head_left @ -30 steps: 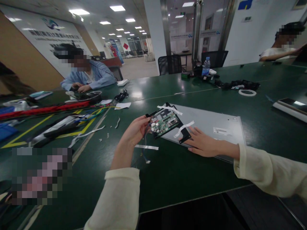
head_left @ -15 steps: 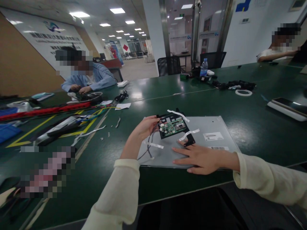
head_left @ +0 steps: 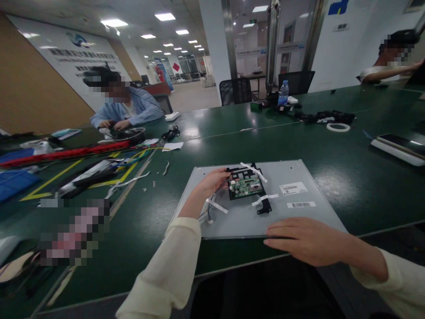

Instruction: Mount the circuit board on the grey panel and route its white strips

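A flat grey metal panel (head_left: pixel 232 226) lies on the green table, with white labels on its right part. Over its middle sits a black bracket (head_left: pixel 264 206) carrying a green circuit board (head_left: pixel 245 188); strips of white tape (head_left: pixel 217 205) stick to it and to the panel. My left hand (head_left: pixel 215 182) pinches the bracket's left edge, its fingertips partly hidden. Thin grey cables (head_left: pixel 209 212) run below that hand. At the panel's front edge is my right hand (head_left: pixel 302 239), fingers stretched out and holding nothing; whether it touches the panel I cannot tell.
Tape scraps (head_left: pixel 166 168), a red strip (head_left: pixel 66 153) and a black-and-silver bundle (head_left: pixel 83 175) lie to the left. A tape roll (head_left: pixel 338 127), black cables (head_left: pixel 327 116) and a water bottle (head_left: pixel 283 93) stand farther back. A person in blue sits across the table.
The bracket with the board has come down flatter onto the panel, still in my left hand. My right hand has left the bracket and moved right and nearer, to the panel's front edge.
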Available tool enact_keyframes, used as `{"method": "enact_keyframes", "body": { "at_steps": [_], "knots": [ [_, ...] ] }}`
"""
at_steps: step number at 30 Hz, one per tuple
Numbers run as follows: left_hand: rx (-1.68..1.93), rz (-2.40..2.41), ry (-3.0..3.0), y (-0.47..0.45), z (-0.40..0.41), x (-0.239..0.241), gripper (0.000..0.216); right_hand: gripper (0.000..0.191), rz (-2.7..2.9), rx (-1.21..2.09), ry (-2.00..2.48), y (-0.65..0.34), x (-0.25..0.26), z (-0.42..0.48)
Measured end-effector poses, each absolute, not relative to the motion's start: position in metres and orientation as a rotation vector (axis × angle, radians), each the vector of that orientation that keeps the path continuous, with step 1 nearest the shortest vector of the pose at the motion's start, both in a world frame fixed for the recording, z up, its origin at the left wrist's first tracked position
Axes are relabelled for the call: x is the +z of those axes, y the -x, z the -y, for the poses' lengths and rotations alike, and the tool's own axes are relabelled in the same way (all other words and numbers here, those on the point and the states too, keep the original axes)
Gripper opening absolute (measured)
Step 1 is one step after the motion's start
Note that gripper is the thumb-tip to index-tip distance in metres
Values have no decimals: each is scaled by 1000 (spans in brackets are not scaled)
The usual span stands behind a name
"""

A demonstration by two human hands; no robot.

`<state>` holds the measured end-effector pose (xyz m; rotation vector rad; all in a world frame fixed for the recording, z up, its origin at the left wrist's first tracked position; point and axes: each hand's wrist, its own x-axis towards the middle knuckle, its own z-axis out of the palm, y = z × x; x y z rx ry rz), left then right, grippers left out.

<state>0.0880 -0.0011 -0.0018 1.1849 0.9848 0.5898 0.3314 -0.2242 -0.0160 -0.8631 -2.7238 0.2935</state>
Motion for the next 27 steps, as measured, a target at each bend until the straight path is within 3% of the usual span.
{"method": "enact_keyframes", "body": {
  "at_steps": [6, 12, 16, 19, 27],
  "knots": [
    [589, -1027, -1281, -96, 1, -5, 2, 49, 2383, 165, 1355, -390, -28, 206],
    [592, -1191, -1692, -98, -4, -2, 8, 63, 2107, 94, 2073, -427, -69, 183],
    [574, -1318, -1923, -93, -4, 10, 14, 66, 2137, 61, 2090, -434, -80, 177],
    [613, -1383, -1882, -71, -3, 19, 29, 66, 2212, 35, 1995, -438, -81, 174],
    [724, -1575, -1669, 34, 34, 31, 38, 61, 2246, -28, 1850, -442, -83, 166]
  ]
}}
